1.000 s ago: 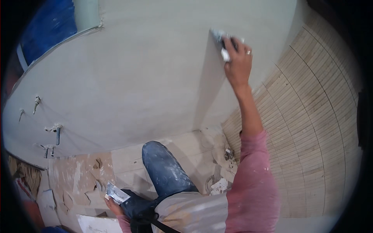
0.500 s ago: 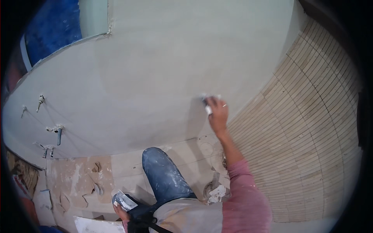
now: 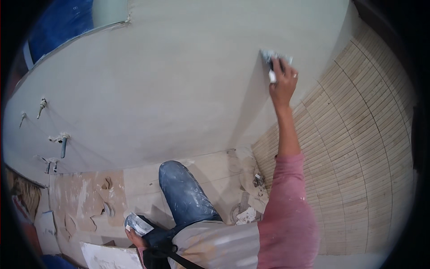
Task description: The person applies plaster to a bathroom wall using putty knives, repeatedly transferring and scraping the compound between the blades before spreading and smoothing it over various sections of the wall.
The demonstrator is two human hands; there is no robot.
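Observation:
With its fingers wrapped round the handle, my right hand [image 3: 283, 87] holds a putty knife [image 3: 268, 55], whose wide blade lies against the pale plastered wall [image 3: 188, 80]. Some light filler seems to sit on the blade. Low on the left, by my thigh, my left hand [image 3: 135, 237] grips a second flat metal blade, a wide filling knife [image 3: 142, 227] smeared with white filler. Its handle is hidden in the hand. My bent knee in dusty jeans [image 3: 183, 190] points toward the wall's foot.
Narrow beige strip tiles [image 3: 345, 148] cover the wall on the right. Pipe stubs [image 3: 63, 145] stick out of the wall at left. Cardboard [image 3: 85, 197] with torn scraps lies on the floor, near a white-smeared board [image 3: 109, 256]. Rubble [image 3: 245, 216] lies right of my knee.
My right hand has moved the putty knife up the wall and a little to the right, with the arm now stretched further. My left hand keeps its hold, almost unmoved.

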